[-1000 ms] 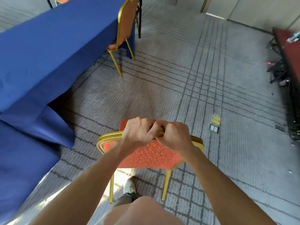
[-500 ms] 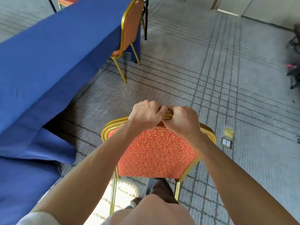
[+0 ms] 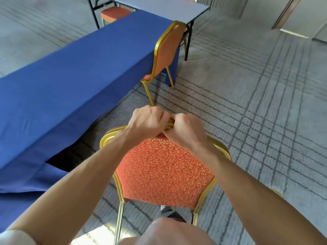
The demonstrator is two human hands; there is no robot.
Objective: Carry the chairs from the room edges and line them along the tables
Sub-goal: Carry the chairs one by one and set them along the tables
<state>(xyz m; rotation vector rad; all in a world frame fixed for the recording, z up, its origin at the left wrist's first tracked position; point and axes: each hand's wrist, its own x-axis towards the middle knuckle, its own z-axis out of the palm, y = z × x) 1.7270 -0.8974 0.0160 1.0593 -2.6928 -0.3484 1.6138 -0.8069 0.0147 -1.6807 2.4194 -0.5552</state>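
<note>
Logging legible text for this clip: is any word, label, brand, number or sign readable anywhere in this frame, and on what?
No readable text.
The held chair bears only a swirl pattern in its fabric, no letters.
The chair at the table has a pale spot on its top rail, too small to tell whether it is a label.
The blue tablecloth shows no print.

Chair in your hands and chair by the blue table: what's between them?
Only bare carpet separates the held chair from the table chair, per the head view.
</note>
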